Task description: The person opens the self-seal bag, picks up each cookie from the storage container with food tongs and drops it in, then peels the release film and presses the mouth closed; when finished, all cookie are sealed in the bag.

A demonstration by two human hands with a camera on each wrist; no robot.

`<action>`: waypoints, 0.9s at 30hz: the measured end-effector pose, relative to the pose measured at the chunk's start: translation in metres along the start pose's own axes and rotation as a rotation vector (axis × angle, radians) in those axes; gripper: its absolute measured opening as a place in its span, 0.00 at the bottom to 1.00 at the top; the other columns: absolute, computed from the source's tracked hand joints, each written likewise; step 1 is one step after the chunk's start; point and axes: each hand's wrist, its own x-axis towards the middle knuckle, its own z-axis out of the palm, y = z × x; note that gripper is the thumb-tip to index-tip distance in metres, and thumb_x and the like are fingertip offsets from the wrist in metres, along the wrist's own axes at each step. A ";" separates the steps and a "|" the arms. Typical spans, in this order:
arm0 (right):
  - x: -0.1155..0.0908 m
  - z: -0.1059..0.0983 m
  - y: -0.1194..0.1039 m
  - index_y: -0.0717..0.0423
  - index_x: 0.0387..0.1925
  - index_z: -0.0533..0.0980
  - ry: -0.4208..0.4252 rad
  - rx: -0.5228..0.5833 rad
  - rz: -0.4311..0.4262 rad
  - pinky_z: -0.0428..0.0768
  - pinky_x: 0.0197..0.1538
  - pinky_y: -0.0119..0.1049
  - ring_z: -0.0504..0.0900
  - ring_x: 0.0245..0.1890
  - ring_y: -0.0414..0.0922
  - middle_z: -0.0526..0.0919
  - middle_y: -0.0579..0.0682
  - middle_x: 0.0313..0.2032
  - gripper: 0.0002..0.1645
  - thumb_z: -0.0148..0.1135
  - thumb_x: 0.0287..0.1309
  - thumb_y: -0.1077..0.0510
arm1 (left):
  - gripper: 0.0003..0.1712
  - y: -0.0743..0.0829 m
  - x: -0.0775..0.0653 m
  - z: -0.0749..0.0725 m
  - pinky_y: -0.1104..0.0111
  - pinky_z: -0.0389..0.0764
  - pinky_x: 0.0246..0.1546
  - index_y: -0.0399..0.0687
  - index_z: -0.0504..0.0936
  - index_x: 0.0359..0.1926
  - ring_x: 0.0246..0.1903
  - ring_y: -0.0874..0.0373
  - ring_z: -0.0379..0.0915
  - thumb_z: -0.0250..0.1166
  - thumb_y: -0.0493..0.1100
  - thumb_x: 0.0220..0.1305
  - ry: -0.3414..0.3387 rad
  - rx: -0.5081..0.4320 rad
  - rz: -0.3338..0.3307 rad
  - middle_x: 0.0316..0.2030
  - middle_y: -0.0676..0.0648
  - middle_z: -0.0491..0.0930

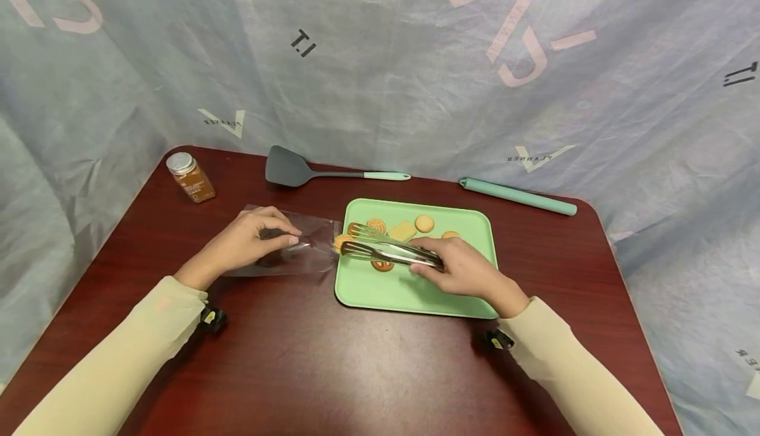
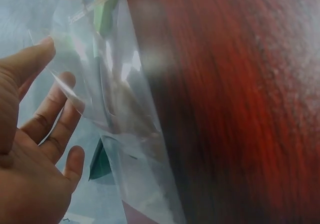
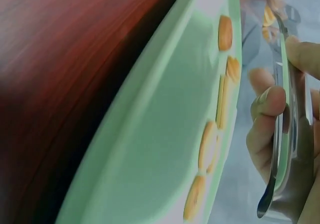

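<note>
The cookie [image 1: 340, 243] at the end of the metal tongs [image 1: 392, 256] is pale golden with a ridged edge, though too small from here to make out any finer pattern. It sits at the left rim of the light green tray [image 1: 380, 291], right by the mouth of a clear plastic zip bag [image 1: 320, 251]. The bag is see-through and shiny, its film creased, and it lies to the left of the tray with its zip end towards the cookies.

The right hand [image 1: 457, 268] grips the tongs, thumb on one side and bent fingers on the other, the long arms reaching left across the tray. The left hand [image 1: 252, 241] is over the bag, its fingers bent and its thumb a little apart from them, all near the film; I can see a gap between thumb and fingertips from the wrist, and I cannot tell whether they pinch the plastic or only touch it.

Near the tongs on the tray lie a swirled cookie [image 1: 376, 225], a rectangular biscuit [image 1: 402, 231], a plain round cookie [image 1: 424, 223] and a darker brown cookie [image 1: 382, 266]. Behind, on the dark red surface [image 1: 356, 370], a grey spatula [image 1: 287, 167] lies by the grey cloth [image 1: 380, 80].
</note>
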 end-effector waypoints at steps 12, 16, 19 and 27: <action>0.038 0.020 -0.022 0.50 0.62 0.78 -0.100 -0.066 0.042 0.77 0.31 0.37 0.78 0.27 0.34 0.86 0.40 0.40 0.27 0.62 0.70 0.41 | 0.08 0.000 -0.001 -0.001 0.61 0.75 0.39 0.50 0.91 0.46 0.42 0.58 0.76 0.71 0.43 0.67 0.008 -0.047 -0.015 0.42 0.54 0.81; 0.049 0.023 -0.027 0.52 0.63 0.77 -0.119 -0.086 0.035 0.81 0.38 0.41 0.85 0.39 0.40 0.87 0.46 0.47 0.28 0.60 0.71 0.40 | 0.08 0.002 0.000 0.000 0.64 0.75 0.38 0.48 0.91 0.45 0.41 0.60 0.76 0.72 0.42 0.67 0.008 -0.057 -0.005 0.42 0.54 0.81; 0.057 0.025 -0.030 0.53 0.64 0.77 -0.134 -0.095 0.022 0.81 0.39 0.41 0.85 0.40 0.41 0.86 0.48 0.49 0.29 0.60 0.71 0.41 | 0.08 0.004 0.000 0.000 0.62 0.76 0.37 0.48 0.91 0.45 0.41 0.59 0.76 0.71 0.41 0.67 0.000 -0.074 0.013 0.42 0.54 0.81; 0.076 0.029 -0.039 0.54 0.63 0.77 -0.153 -0.119 -0.020 0.80 0.36 0.40 0.80 0.29 0.38 0.87 0.48 0.45 0.28 0.59 0.71 0.42 | 0.08 0.011 0.002 -0.001 0.60 0.77 0.38 0.47 0.91 0.46 0.42 0.59 0.77 0.71 0.40 0.67 -0.012 -0.097 0.029 0.42 0.52 0.82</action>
